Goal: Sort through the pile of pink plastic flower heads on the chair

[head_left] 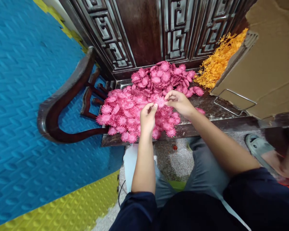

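Both my hands meet over a large heap of pink flower pieces (127,110) with fringed petals. Between them is one pink flower piece (161,101), lifted a little above the heap. My left hand (148,116) pinches its lower left edge with thumb and forefinger. On the other side, the fingertips of my right hand (177,102) are closed at its right edge. Behind my hands a second, darker pile of pink flower pieces (159,77) lies against the carved back of the bench. The fingertips partly cover the edges of the held flower.
The dark wooden bench (207,110) has a curved armrest (62,96) on the left. At right stand a cardboard sheet (265,64), a bent metal wire frame (234,102) and orange fringed pieces (215,65). Another person's foot in a grey clog (260,147) shows at lower right.
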A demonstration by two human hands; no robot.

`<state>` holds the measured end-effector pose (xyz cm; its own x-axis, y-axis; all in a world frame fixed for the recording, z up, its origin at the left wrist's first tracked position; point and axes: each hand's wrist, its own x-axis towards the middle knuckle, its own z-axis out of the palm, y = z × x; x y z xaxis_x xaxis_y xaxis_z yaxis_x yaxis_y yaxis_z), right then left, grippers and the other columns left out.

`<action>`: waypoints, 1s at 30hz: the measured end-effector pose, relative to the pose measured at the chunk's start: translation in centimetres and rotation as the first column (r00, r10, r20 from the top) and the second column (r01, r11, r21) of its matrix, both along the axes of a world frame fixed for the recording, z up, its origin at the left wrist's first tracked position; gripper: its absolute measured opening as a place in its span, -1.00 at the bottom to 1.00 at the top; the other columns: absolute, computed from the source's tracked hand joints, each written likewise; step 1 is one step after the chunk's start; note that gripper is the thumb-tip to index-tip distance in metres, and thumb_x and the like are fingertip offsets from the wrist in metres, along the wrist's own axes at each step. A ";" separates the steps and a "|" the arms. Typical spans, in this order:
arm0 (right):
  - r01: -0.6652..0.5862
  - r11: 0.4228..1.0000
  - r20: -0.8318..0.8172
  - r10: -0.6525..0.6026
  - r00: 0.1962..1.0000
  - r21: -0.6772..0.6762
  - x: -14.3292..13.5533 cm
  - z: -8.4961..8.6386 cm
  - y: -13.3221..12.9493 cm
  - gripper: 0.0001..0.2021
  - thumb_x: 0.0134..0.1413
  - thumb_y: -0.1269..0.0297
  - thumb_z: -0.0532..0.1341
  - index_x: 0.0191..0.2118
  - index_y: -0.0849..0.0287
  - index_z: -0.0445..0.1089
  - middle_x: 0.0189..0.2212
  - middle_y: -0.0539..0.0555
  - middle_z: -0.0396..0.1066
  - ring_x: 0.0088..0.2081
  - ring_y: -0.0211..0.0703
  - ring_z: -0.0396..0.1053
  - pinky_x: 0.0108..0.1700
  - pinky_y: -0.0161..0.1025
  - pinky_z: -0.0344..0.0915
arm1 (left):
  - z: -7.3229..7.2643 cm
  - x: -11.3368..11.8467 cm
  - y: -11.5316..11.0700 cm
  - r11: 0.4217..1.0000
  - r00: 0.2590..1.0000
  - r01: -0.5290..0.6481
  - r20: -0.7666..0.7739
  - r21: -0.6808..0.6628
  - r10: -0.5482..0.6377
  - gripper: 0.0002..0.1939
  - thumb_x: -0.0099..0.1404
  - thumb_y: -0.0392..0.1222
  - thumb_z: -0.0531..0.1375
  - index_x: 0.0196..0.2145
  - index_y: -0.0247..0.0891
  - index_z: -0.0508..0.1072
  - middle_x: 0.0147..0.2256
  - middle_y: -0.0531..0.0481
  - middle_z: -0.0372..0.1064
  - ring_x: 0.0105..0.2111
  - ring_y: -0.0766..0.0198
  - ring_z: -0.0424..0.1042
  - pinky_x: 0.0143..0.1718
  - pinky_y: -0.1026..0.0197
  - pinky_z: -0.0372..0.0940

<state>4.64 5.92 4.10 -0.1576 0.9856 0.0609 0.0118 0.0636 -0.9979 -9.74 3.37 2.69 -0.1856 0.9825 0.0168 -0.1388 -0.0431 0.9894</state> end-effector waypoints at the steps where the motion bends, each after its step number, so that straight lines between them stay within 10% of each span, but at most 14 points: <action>1: 0.029 0.999 -0.004 -0.029 1.000 -0.027 0.0 -0.2 0.1 -0.85 -0.22 0.40 0.24 -0.43 0.18 0.26 -0.46 -0.04 0.30 -0.39 -0.31 0.27 -0.18 -0.22 0.25 | 0.0 0.0 0.0 1.000 0.999 0.000 -0.037 0.010 0.000 -0.94 0.07 -0.23 0.27 -0.50 -0.26 0.47 -0.53 0.09 0.35 -0.48 0.40 0.29 -0.33 0.34 0.19; 8: 0.043 0.986 -0.084 -0.057 0.995 -0.162 -1.1 -0.8 -0.6 -0.69 -0.26 0.24 0.34 -0.32 0.18 0.30 -0.38 0.03 0.37 -0.30 -0.24 0.33 -0.08 -0.14 0.27 | -0.3 -0.2 -0.1 0.994 0.966 -0.079 -0.240 0.076 0.095 -0.87 0.05 -0.17 0.25 -0.44 -0.29 0.51 -0.47 0.05 0.43 -0.45 0.37 0.34 -0.31 0.30 0.22; 18: -0.173 0.974 -0.175 0.147 0.974 -0.147 -1.3 0.6 -1.2 -0.84 -0.09 0.21 0.27 -0.36 0.17 0.41 -0.37 -0.01 0.45 -0.35 -0.32 0.36 -0.16 -0.25 0.34 | 0.3 0.2 0.0 0.996 0.998 -0.054 0.047 0.067 0.051 -0.80 -0.09 -0.14 0.35 -0.47 -0.27 0.50 -0.48 0.06 0.43 -0.43 0.39 0.37 -0.29 0.31 0.26; 30: -0.046 0.998 -0.015 0.045 0.999 -0.052 -1.1 -0.6 -0.8 -0.80 -0.20 0.30 0.32 -0.35 0.19 0.39 -0.34 0.05 0.47 -0.25 -0.22 0.41 -0.04 -0.14 0.31 | 0.2 -0.2 -0.1 0.999 0.997 0.033 0.071 -0.006 -0.032 -0.87 -0.11 -0.17 0.34 -0.52 -0.22 0.55 -0.52 0.09 0.44 -0.45 0.38 0.36 -0.26 0.27 0.24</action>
